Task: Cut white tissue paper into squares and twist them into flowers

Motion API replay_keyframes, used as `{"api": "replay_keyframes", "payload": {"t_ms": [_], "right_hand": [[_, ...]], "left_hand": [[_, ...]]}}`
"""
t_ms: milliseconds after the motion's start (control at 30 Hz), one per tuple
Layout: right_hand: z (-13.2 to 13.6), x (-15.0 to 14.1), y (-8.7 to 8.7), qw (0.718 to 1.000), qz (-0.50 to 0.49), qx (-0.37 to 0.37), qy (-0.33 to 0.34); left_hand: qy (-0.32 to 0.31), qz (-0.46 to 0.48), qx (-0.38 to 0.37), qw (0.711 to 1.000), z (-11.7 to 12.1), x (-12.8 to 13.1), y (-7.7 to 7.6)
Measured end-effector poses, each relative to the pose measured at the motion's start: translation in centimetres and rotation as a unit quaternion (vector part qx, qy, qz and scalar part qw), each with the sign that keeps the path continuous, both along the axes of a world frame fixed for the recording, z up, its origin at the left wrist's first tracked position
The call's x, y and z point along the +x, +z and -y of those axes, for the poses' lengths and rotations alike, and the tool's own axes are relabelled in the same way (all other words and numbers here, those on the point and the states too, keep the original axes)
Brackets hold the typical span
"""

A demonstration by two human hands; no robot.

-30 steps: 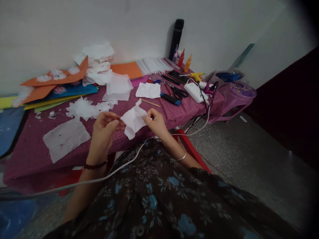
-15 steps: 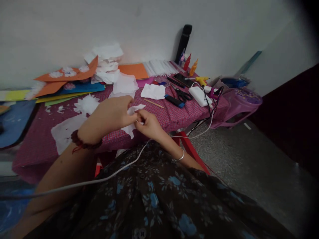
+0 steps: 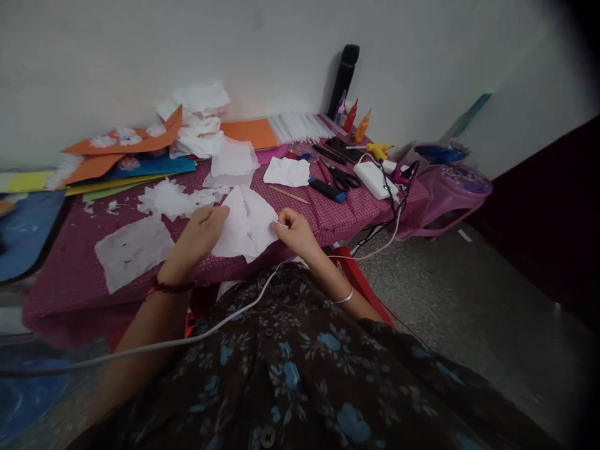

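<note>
A creased white tissue paper point(image 3: 246, 225) is spread between my hands over the table's front edge. My left hand point(image 3: 201, 232) is closed on its left side, and my right hand point(image 3: 296, 231) pinches its right edge. To the left lie a flat white tissue sheet point(image 3: 134, 251) with small holes and a ruffled white tissue piece point(image 3: 169, 199). Beyond the held sheet are another white tissue square point(image 3: 287, 172), a thin wooden stick point(image 3: 288, 194) and a blue-black cutter point(image 3: 328, 190).
Black scissors point(image 3: 341, 178), a white power bank point(image 3: 374, 180) with cables, a yellow glue gun point(image 3: 377, 150) and paint bottles point(image 3: 362, 125) stand right. Coloured papers point(image 3: 135, 165) are stacked back left. A white cable point(image 3: 187, 341) crosses my lap. A pink stool point(image 3: 450, 200) is beside the table.
The tissue, bunched between my fingers before, is now opened out flat. My left hand has drawn back left and my right hand has shifted slightly right.
</note>
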State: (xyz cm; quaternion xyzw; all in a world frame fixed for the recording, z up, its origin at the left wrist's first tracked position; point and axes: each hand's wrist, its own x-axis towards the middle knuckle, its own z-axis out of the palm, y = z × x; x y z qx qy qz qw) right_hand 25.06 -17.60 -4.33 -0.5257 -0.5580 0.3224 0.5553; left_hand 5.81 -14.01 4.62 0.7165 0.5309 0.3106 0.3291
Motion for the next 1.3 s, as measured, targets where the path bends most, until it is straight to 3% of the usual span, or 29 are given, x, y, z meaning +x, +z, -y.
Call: {"api": "replay_keyframes", "payload": {"t_ms": [133,333,500,633,800,933,1133,1300], "right_hand": [[-0.1,0.7,-0.4,0.999,0.005,-0.036,-0.01],[0.4,0.0,2.4,0.997,0.052,0.014,0.049],[-0.1,-0.6,2.8,0.987,0.154,0.021,-0.049],[-0.8,-0.2,1.5,0.985,0.137,0.016,-0.108],[-0.7,-0.6,1.4,0.992,0.096,0.007,-0.082],[0.2,-1.6,2.3,0.994,0.096,0.012,-0.052],[1.2,-2.1,3.0,0.983,0.17,0.055,-0.05],[1.2,-1.4,3.0,0.983,0.159,0.009,-0.092]], "left_hand": [[-0.012,-0.041,0.054,0.998,1.2,-0.1,-0.8],[-0.085,-0.127,0.124,0.98,2.1,-0.1,-2.3],[-0.114,-0.078,0.091,0.986,3.0,0.3,-2.9],[-0.081,0.007,0.029,0.996,3.0,0.3,-2.8],[-0.066,0.046,-0.006,0.997,2.3,0.6,-3.0],[-0.049,-0.015,0.04,0.998,1.5,1.5,-3.2],[0.004,-0.097,0.115,0.989,0.1,2.3,-3.3],[0.003,-0.036,0.118,0.992,0.3,2.4,-3.7]]}}
